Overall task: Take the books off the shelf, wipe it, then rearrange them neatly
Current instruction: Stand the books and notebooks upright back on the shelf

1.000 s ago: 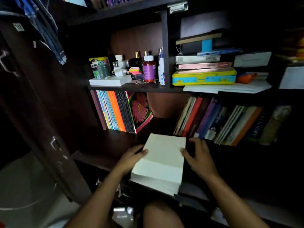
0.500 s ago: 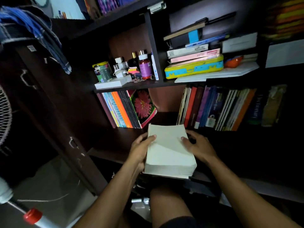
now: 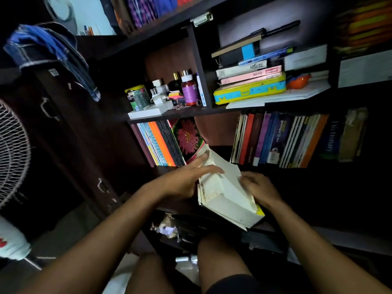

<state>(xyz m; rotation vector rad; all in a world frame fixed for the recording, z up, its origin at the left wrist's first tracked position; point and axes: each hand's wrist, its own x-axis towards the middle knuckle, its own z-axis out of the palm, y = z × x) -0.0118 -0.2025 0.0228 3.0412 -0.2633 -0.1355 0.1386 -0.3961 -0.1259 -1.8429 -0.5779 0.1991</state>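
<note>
Standing at the far left, a white-grilled fan (image 3: 11, 153) fills the edge of the view, and a blue cloth (image 3: 53, 54) hangs over the top of a dark cabinet door (image 3: 70, 132) beside it. On the upper shelf board (image 3: 191, 112), left compartment, sit a green tin (image 3: 137, 97), a purple-labelled bottle (image 3: 188, 90) and a flat white box (image 3: 150, 111). Beneath it a row of thin upright books (image 3: 161, 143) leans on the lower shelf (image 3: 167, 169), ending in one with a pink flower cover (image 3: 187, 137).

The left hand (image 3: 186, 179) lies with fingers stretched out straight across the top of a thick pale book (image 3: 224, 192), touching its stained page edge without curling round it. The book rests tilted on the front of the lower shelf, between the two rows of books, its pages partly fanned open. The right hand (image 3: 258, 187) holds the book's right side, its fingers bent over the lifted pages.

To the right, a second row of upright books (image 3: 277, 141) stands on the same shelf, with a dark dictionary (image 3: 329, 139) near its end. Above it, in the right compartment, a stack of flat books (image 3: 250, 73) lies on a yellow and blue case (image 3: 250, 92), and an orange object (image 3: 299, 80) sits just beside it on white papers (image 3: 297, 94).
</note>
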